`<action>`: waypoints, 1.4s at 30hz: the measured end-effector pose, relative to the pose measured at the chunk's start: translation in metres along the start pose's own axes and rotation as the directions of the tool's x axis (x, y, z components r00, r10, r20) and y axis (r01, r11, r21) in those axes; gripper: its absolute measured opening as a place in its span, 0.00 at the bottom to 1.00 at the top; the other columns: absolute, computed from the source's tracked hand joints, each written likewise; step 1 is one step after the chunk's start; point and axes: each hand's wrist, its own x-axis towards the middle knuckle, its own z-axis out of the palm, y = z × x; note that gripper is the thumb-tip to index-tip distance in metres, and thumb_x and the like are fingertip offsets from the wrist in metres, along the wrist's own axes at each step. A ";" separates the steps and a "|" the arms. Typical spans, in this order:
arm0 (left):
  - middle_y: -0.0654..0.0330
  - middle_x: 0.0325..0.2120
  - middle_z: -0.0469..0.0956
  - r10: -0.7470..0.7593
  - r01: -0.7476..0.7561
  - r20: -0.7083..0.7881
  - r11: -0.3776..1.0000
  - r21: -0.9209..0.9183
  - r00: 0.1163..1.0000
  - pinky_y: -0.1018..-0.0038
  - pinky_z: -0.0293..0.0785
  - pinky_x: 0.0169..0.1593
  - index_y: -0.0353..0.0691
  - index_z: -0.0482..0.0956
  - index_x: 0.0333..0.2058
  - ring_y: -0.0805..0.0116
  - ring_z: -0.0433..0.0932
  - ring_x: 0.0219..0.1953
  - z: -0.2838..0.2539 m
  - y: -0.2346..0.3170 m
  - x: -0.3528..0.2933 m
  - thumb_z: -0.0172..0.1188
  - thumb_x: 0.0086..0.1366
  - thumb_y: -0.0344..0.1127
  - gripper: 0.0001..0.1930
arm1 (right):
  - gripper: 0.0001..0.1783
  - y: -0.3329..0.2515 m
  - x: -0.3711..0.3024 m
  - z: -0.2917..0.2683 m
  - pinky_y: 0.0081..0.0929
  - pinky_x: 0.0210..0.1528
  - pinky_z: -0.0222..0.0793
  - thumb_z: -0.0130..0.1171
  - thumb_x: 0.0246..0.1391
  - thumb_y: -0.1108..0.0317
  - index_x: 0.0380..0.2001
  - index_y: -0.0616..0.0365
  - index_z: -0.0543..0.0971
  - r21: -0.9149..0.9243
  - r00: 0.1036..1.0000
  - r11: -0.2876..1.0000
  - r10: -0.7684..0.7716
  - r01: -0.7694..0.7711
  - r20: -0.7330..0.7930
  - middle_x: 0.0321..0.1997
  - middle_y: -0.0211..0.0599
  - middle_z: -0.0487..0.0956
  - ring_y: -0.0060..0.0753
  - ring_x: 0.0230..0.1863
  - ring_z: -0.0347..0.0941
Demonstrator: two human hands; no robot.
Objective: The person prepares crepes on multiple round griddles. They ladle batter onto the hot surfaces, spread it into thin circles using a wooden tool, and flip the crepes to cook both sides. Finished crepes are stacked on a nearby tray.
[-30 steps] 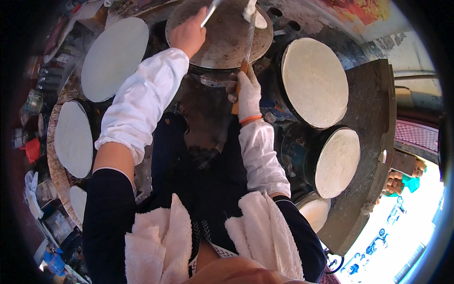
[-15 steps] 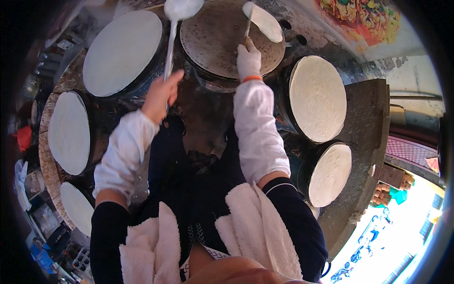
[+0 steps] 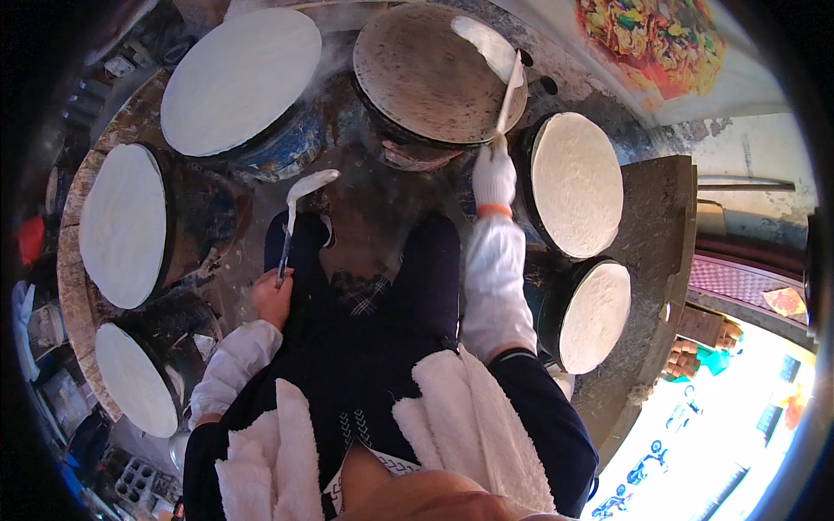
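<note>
**Six griddles in an arc around one ladle and one spatula**

Five griddles are coated in white batter: three at left, two at right. The sixth, at top centre, is mostly bare, with one white batter patch near its upper right edge. A pale sliver at lower right is mostly hidden by the person's right arm.

The bare left hand curls around the ladle's handle; its batter-coated bowl stands above the left knee, well apart from the griddles. The right hand, in a white glove, wraps the spatula's handle; the blade lies over the bare griddle's right edge, beside the patch, contact unclear.

One brown panel curves along the right; one food poster hangs beyond.
</note>
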 end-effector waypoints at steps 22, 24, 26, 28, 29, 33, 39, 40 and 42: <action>0.53 0.32 0.83 0.002 -0.001 0.114 1.000 -0.010 0.993 0.63 0.76 0.43 0.41 0.84 0.33 0.52 0.82 0.37 0.015 -0.002 0.028 0.59 0.61 0.34 0.07 | 0.26 -0.075 0.105 0.069 0.44 0.56 0.71 0.53 0.58 0.58 0.59 0.52 0.76 0.172 0.955 0.940 -0.295 0.295 -0.025 0.47 0.59 0.81 0.58 0.53 0.77; 0.53 0.31 0.83 0.023 -0.023 0.089 1.000 0.001 0.996 0.62 0.76 0.42 0.41 0.84 0.33 0.52 0.82 0.36 0.017 -0.004 0.027 0.59 0.61 0.34 0.07 | 0.26 -0.075 0.097 0.061 0.43 0.55 0.71 0.54 0.58 0.57 0.59 0.51 0.77 0.172 0.926 0.918 -0.373 0.358 0.061 0.47 0.58 0.81 0.58 0.52 0.77; 0.53 0.31 0.83 -0.016 0.015 0.098 1.000 0.018 0.995 0.62 0.76 0.41 0.41 0.84 0.33 0.52 0.82 0.35 0.016 -0.006 0.025 0.58 0.61 0.34 0.07 | 0.26 -0.065 0.087 0.038 0.43 0.55 0.72 0.56 0.58 0.56 0.59 0.50 0.77 0.159 0.898 0.894 -0.434 0.419 0.071 0.47 0.56 0.81 0.57 0.52 0.78; 0.53 0.31 0.83 -0.059 0.055 0.110 0.998 0.037 0.992 0.62 0.76 0.41 0.42 0.84 0.33 0.52 0.82 0.35 0.019 -0.006 0.026 0.58 0.62 0.35 0.07 | 0.26 -0.029 0.111 0.019 0.42 0.55 0.73 0.57 0.58 0.55 0.58 0.50 0.77 0.066 0.934 0.932 -0.356 0.356 -0.014 0.48 0.54 0.82 0.53 0.51 0.79; 0.53 0.32 0.83 -0.094 0.089 0.101 0.995 0.050 0.990 0.62 0.76 0.41 0.42 0.84 0.33 0.52 0.82 0.36 0.021 -0.008 0.024 0.58 0.62 0.36 0.07 | 0.25 -0.020 0.121 0.014 0.42 0.54 0.73 0.57 0.58 0.54 0.57 0.50 0.78 0.053 0.950 0.950 -0.302 0.306 -0.077 0.47 0.54 0.83 0.52 0.50 0.80; 0.53 0.33 0.83 -0.156 0.154 0.129 0.988 0.028 0.979 0.61 0.75 0.44 0.42 0.84 0.33 0.51 0.81 0.39 0.021 -0.001 0.024 0.58 0.62 0.38 0.08 | 0.26 0.018 0.191 0.011 0.40 0.53 0.73 0.56 0.59 0.53 0.57 0.55 0.78 0.097 0.910 0.916 -0.399 0.389 0.113 0.46 0.57 0.82 0.55 0.49 0.80; 0.53 0.35 0.83 -0.152 0.146 0.121 0.987 0.061 0.981 0.60 0.75 0.46 0.43 0.84 0.33 0.50 0.81 0.40 0.024 -0.006 0.021 0.58 0.62 0.39 0.09 | 0.27 -0.042 0.126 0.043 0.44 0.56 0.71 0.55 0.61 0.56 0.63 0.47 0.72 0.115 0.802 0.841 -0.539 0.528 0.260 0.46 0.60 0.80 0.59 0.52 0.76; 0.53 0.35 0.83 -0.156 0.149 0.120 0.987 0.068 0.980 0.60 0.75 0.46 0.42 0.84 0.33 0.50 0.81 0.40 0.024 -0.002 0.023 0.58 0.61 0.39 0.09 | 0.27 -0.040 0.119 0.045 0.46 0.56 0.71 0.55 0.60 0.56 0.63 0.43 0.72 0.072 0.786 0.821 -0.564 0.566 0.254 0.46 0.59 0.80 0.59 0.53 0.76; 0.53 0.35 0.83 -0.166 0.157 0.119 0.984 0.084 0.979 0.60 0.75 0.46 0.42 0.84 0.33 0.50 0.81 0.41 0.024 0.004 0.023 0.58 0.61 0.38 0.09 | 0.27 -0.038 0.117 0.027 0.47 0.55 0.71 0.55 0.60 0.55 0.63 0.40 0.72 0.043 0.788 0.817 -0.567 0.575 0.239 0.46 0.59 0.81 0.59 0.52 0.76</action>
